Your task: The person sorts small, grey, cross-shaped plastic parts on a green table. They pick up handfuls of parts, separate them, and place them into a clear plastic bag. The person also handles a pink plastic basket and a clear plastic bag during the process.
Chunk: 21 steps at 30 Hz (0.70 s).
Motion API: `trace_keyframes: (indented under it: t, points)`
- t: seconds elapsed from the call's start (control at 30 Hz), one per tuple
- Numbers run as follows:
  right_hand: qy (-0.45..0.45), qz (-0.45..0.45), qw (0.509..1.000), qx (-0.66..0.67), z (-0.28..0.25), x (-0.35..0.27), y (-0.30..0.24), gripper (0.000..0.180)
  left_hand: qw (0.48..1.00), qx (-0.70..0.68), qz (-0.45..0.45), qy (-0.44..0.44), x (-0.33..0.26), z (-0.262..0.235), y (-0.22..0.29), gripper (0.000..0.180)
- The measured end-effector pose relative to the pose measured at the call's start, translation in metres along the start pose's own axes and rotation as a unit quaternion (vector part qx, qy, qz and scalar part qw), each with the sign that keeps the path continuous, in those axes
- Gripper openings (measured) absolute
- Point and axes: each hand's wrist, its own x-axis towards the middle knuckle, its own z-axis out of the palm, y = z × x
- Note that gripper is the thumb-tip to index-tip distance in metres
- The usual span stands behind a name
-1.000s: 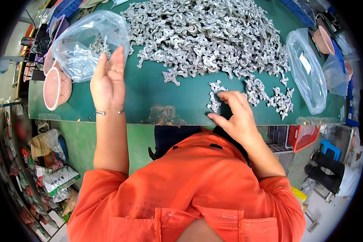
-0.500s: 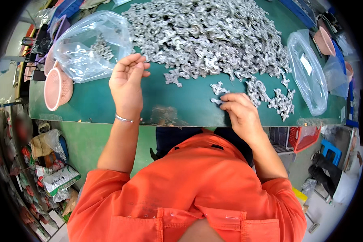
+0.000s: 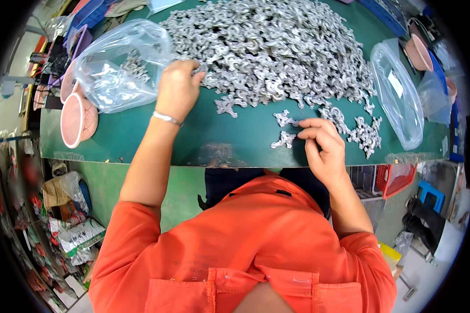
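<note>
A large heap of small grey metal castings (image 3: 277, 52), curved and knobbly, covers the far middle of the green table (image 3: 256, 141). My left hand (image 3: 180, 88) reaches to the heap's left edge, beside a clear plastic bag (image 3: 109, 96). Its fingers are curled, with the tips hidden; whatever they hold cannot be made out. My right hand (image 3: 326, 148) is bent over the table with thumb and fingers apart, holding nothing visible. Just left of its fingertips lie two separate castings, an upper one (image 3: 284, 118) and a lower one (image 3: 283, 140).
Several castings (image 3: 134, 65) show through the left bag. A small loose cluster (image 3: 366, 136) lies right of my right hand. A flat clear bag (image 3: 398, 99) rests farther right. A pink basket (image 3: 78, 122) stands at the left edge; a red crate (image 3: 398, 180) is below the table's right side.
My left hand has turned over and moved right to the heap's edge. My right hand has shifted slightly right, off the lower separate casting, which now lies fully in sight.
</note>
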Motion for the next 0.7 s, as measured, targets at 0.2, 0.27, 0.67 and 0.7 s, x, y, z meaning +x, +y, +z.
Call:
trace_keyframes:
  t: [0.2, 0.27, 0.67, 0.7]
  points:
    - [0.047, 0.04, 0.998, 0.011, -0.002, -0.001, 0.006, 0.013, 0.991, -0.079, 0.088, 0.06, -0.031, -0.013, 0.06, 0.011]
    - [0.012, 0.038, 0.999, 0.021, 0.005, 0.001, 0.0, 0.012, 0.974, -0.149, 0.172, 0.013, -0.051, -0.005, 0.076, 0.013]
    - [-0.013, 0.037, 0.999, 0.012, 0.009, -0.009, -0.001, 0.018, 0.966, -0.257, -0.019, -0.021, -0.092, -0.009, 0.089, 0.014]
    - [-0.011, 0.047, 0.999, 0.011, 0.009, -0.011, -0.002, 0.017, 0.963, -0.265, -0.031, -0.024, -0.092, -0.009, 0.089, 0.015]
